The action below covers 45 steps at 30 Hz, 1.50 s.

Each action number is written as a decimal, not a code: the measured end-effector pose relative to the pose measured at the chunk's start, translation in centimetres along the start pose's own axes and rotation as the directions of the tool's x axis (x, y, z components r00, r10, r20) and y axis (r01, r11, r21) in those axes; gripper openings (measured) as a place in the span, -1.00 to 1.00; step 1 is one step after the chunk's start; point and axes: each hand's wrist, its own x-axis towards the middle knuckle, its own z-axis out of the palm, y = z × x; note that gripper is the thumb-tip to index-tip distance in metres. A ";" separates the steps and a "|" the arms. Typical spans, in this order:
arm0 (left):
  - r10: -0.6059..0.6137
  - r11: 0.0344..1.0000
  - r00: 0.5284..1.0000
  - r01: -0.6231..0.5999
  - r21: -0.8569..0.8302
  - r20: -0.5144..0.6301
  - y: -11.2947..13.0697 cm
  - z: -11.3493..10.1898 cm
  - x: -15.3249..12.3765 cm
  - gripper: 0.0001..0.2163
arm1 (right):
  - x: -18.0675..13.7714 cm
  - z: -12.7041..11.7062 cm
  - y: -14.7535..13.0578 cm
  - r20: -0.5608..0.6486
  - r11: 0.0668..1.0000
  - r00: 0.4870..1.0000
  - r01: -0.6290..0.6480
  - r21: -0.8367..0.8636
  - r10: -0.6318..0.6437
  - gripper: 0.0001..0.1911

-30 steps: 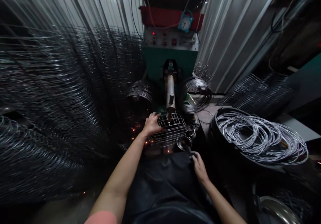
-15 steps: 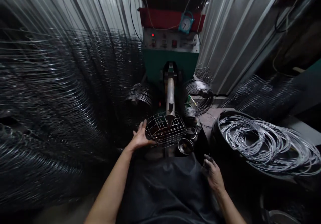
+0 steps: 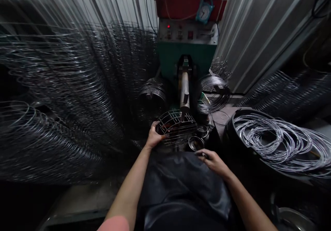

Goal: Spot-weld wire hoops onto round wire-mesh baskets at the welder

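Observation:
A domed wire grid (image 3: 178, 125), like a basket or fan guard, sits under the machine's metal arm (image 3: 184, 89). My left hand (image 3: 154, 137) grips its left edge, the thumb in front and the fingers behind. My right hand (image 3: 213, 161) is at the near side of a small round metal bowl (image 3: 196, 143). Its fingers are closed, and whatever is in them is too dark to make out. Small pieces seem to lie inside the bowl. Behind it stands a second small round container (image 3: 202, 131). A black apron (image 3: 181, 182) covers my lap.
A green machine (image 3: 187, 55) with a switch panel stands ahead, a blue clock (image 3: 204, 11) hanging above. Wire coils flank its arm, left (image 3: 152, 91) and right (image 3: 213, 89). Stacked wire rings (image 3: 85, 82) crowd the left. A black tub (image 3: 230, 131) of wire hoops (image 3: 274, 137) stands right.
My left hand has closed on the grid's left edge from an open reach. My right hand has moved up and left to the bowl. The view has shifted left and down.

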 end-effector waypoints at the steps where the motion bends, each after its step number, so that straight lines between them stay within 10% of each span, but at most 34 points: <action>1: 0.009 1.000 1.000 -0.009 -0.021 -0.023 0.3 -0.2 -0.6 -0.21 | 0.8 -0.4 -2.1 0.085 1.000 0.996 0.024 0.020 -0.025 -0.71; 7: 0.159 0.987 0.984 -0.159 0.002 0.079 2.2 -1.8 -3.9 -0.18 | 5.2 -0.1 -6.8 0.310 0.999 0.950 -0.042 0.002 0.039 -0.74; 16: 0.233 0.958 0.935 -0.268 0.102 0.269 4.7 -1.5 -4.3 -0.16 | 6.8 3.5 -4.8 0.144 0.737 0.985 0.170 -0.654 -0.100 -0.79; 24: 0.217 0.964 0.929 -0.252 0.082 0.299 4.1 -0.9 -2.9 -0.14 | 6.4 2.1 -1.6 0.265 0.753 0.930 0.362 -0.549 -0.255 -0.49; 45: 0.304 0.947 0.911 -0.320 0.015 0.277 4.1 0.1 1.1 -0.18 | 9.2 1.9 -0.2 0.046 0.739 0.920 0.342 -0.580 -0.390 -0.69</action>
